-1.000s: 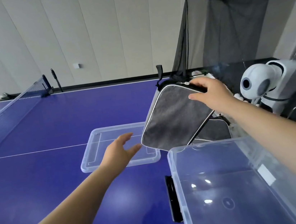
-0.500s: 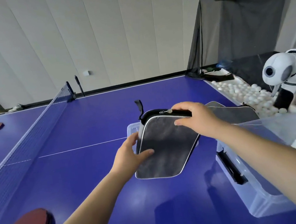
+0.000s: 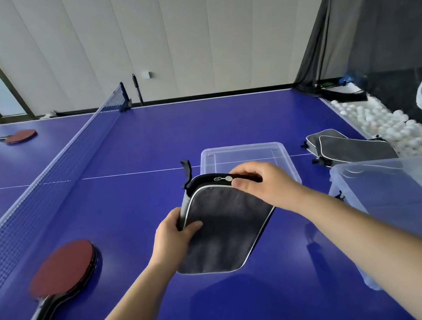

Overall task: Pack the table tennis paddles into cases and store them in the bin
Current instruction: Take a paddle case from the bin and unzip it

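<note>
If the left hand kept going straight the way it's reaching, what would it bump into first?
The left hand already grips the grey paddle case by its left edge, so the case comes first. Beyond that lies the clear bin lid, probably; depth is hard to judge.

Three gray paddle cases: one held up, two lying overlapped near the far right edge. Two spots with red paddles: a stack by the net, how many in it unclear, and another across the net. One clear bin, one clear lid, many white balls.
</note>
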